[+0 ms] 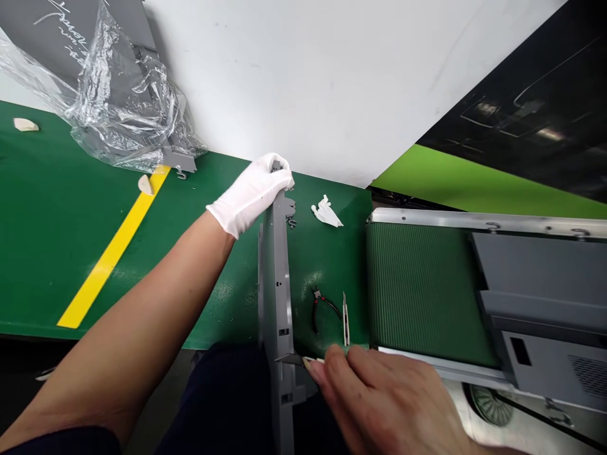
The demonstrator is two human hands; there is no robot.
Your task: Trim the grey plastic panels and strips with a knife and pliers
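My left hand [258, 189], in a white glove, is closed around the far end of a long grey plastic panel [279, 265]. The panel stands on its narrow edge, with slots and clips along its side, and reaches toward my body. My bare right hand [379, 392] grips a utility knife [310, 361]. The knife's blade lies across the panel's near edge; whether it touches cannot be made out. On the green table [222, 284] right of the panel lie side cutters [318, 303] with dark handles and a second slim knife [346, 319].
A crumpled white glove [327, 212] lies past the cutters. Another grey panel in clear plastic wrap [123, 107] is at the far left, near yellow tape [114, 256]. To the right, a green conveyor belt [422, 291] carries a grey panel [531, 278]. A white board [322, 82] stands behind.
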